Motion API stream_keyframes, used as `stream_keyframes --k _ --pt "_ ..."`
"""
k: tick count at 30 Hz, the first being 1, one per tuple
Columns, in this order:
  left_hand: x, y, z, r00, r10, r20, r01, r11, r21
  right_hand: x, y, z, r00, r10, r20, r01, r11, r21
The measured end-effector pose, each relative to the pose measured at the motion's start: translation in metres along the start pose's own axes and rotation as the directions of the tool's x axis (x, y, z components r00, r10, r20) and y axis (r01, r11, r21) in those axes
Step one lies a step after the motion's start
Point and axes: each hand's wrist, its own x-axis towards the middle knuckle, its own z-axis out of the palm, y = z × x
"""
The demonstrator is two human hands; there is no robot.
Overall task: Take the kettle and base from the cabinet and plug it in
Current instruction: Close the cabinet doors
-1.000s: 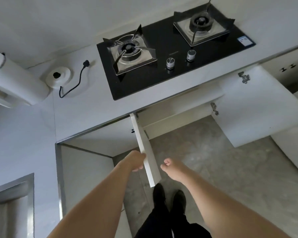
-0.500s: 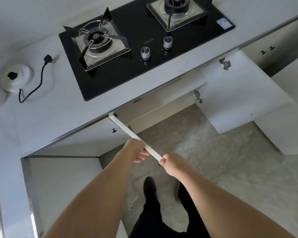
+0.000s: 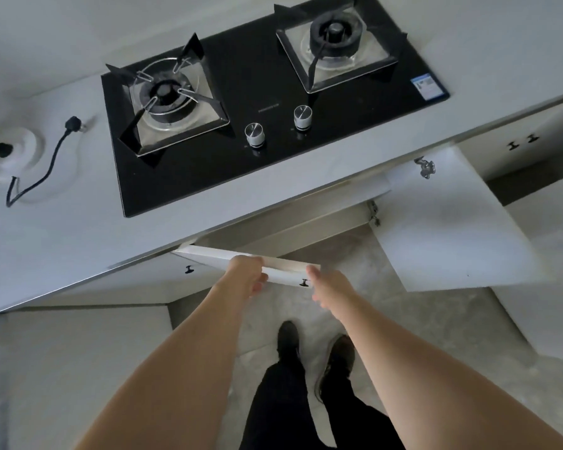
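Already on the counter at the far left, the white kettle base (image 3: 12, 154) sits with its black cord (image 3: 38, 175) trailing loose and its plug (image 3: 72, 123) lying unconnected beside the gas hob (image 3: 267, 102). No socket shows anywhere in view, and the kettle itself is not in view either, so its whereabouts cannot be told.

Near the middle, a person leans over the grey countertop (image 3: 78, 228) with both arms stretched toward the left cabinet door (image 3: 247, 264), which stands partly ajar under the counter edge. The left hand (image 3: 246, 279) curls over the door's top edge, fingers wrapped down its face. The right hand (image 3: 327, 285) hovers just beside the door's free end, near a small dark knob (image 3: 304, 283), fingers loosely spread and holding nothing. To the right, a second cabinet door (image 3: 452, 222) hangs wide open, its hinges exposed.

Judged from how things lie, the task looks roughly half done: the base is out of the cabinet, but plugging in remains, and the kettle's setting on the base is not shown. The doors appear to be an in-between chore before attention goes to the cord.
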Motion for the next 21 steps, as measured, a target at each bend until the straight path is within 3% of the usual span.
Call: stream_keyframes --k 1,3,4,6,10,14,21 --pt "0.003 0.006 0.003 1.000 -0.005 0.022 0.006 0.999 -0.045 0.006 -0.009 -0.007 0.996 0.064 0.059 -0.076 0.973 0.219" --pt "0.005 0.015 0.006 0.996 -0.015 0.091 0.031 0.985 -0.169 0.014 -0.027 -0.020 0.954 0.137 0.267 -0.263 0.808 0.527" --pt "0.007 0.022 0.006 0.991 -0.022 0.129 0.053 0.969 -0.243 0.018 -0.040 -0.026 0.930 0.134 0.341 -0.327 0.722 0.610" --pt "0.007 0.030 0.007 0.977 -0.035 0.210 0.120 0.905 -0.408 0.024 -0.054 -0.032 0.922 0.165 0.351 -0.377 0.588 0.716" --pt "0.012 0.059 0.007 0.963 -0.076 0.259 0.238 0.694 -0.680 0.036 -0.085 -0.041 0.926 0.183 0.331 -0.378 0.477 0.793" --pt "0.023 0.074 0.008 0.966 -0.089 0.243 0.245 0.617 -0.748 0.049 -0.112 -0.044 0.928 0.231 0.292 -0.368 0.456 0.810" --pt "0.038 0.077 0.017 0.979 0.005 0.202 0.161 0.582 -0.797 0.065 -0.156 -0.046 0.902 0.399 0.165 -0.344 0.432 0.834"
